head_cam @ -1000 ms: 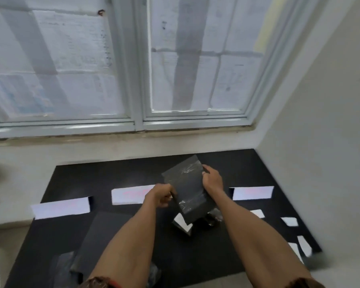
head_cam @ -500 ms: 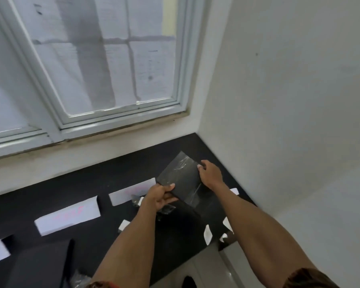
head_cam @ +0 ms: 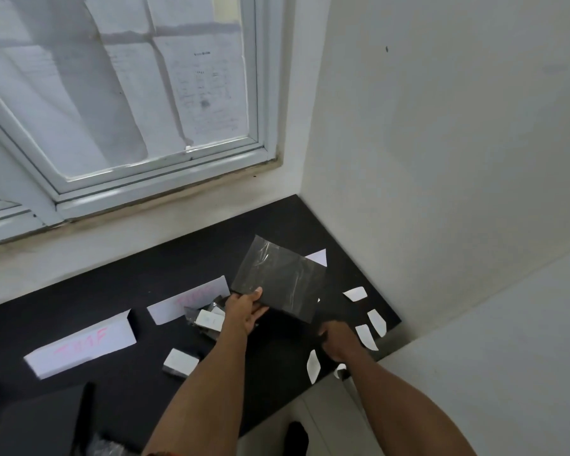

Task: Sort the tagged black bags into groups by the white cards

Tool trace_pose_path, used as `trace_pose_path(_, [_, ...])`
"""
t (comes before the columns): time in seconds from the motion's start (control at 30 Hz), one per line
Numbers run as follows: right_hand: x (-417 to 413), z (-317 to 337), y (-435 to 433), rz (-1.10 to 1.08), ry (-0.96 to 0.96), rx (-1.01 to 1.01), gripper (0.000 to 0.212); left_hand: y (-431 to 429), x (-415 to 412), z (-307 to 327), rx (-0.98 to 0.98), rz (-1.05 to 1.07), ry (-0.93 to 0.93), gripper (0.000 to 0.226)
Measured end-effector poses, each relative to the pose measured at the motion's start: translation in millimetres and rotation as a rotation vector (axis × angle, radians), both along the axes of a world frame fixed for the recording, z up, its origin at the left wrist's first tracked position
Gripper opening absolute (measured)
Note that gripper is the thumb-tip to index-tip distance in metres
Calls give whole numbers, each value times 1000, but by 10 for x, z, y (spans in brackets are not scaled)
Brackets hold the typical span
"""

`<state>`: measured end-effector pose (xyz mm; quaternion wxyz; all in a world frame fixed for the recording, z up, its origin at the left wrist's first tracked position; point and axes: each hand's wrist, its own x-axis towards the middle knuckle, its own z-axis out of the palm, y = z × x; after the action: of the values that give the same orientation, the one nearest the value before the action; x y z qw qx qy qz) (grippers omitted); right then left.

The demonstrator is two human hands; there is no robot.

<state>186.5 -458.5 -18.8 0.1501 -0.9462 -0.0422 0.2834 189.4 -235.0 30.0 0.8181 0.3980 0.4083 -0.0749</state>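
In the left grip a glossy black bag is pinched; the right grip cannot be judged; pink lettering on a white card is blurred.

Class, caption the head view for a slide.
The left hand grips a black plastic bag over white paper cards; right hand nearby.

Glossy black bag, white cards with pink lettering, black mat

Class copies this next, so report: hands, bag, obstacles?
Left hand pinches black bag at edge. Right hand below it, grip unclear. Paper slips lie close.
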Motion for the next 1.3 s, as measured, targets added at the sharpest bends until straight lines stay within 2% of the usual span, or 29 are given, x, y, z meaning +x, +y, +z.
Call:
trace_pose_path(0.1, [-81,-194,79,171,51,-46,45,18,10,-82,3,32,7,47])
trace_pose_path(0.17, [-104,-308,117,207,55,-48,48,33,18,-116,7,37,19,48])
trace_pose_path(0.3, [-104,-430,148,258,15,-104,42,58,21,-176,4,47,32,49])
trace_pose_path(0.5, [-88,-512,212,358,-114,-299,34,108,11,-219,9,79,25,50])
trace_pose_path(0.67, [-42,-406,186,381,-158,-309,29,164,1,-202,25,90,17,50])
trace_pose_path(0.73, [2,-282,162,233,-189,-238,26,179,-6,-184,22,91,6,51])
trace_pose_path(0.87, [171,3,69,-379,-253,120,10,171,-40,-138,30,105,-15,51])
trace_pose_path(0.97, [270,308,73,-683,-381,340,11,146,-59,-94,23,121,-31,52])
trace_pose_path(1.13, [355,704,423,-838,-487,581,11,50,-70,17,-11,90,-48,56])
trace_pose_path(1.3, [350,845,959,-775,-489,570,14,-74,-125,207,-46,50,-88,52])
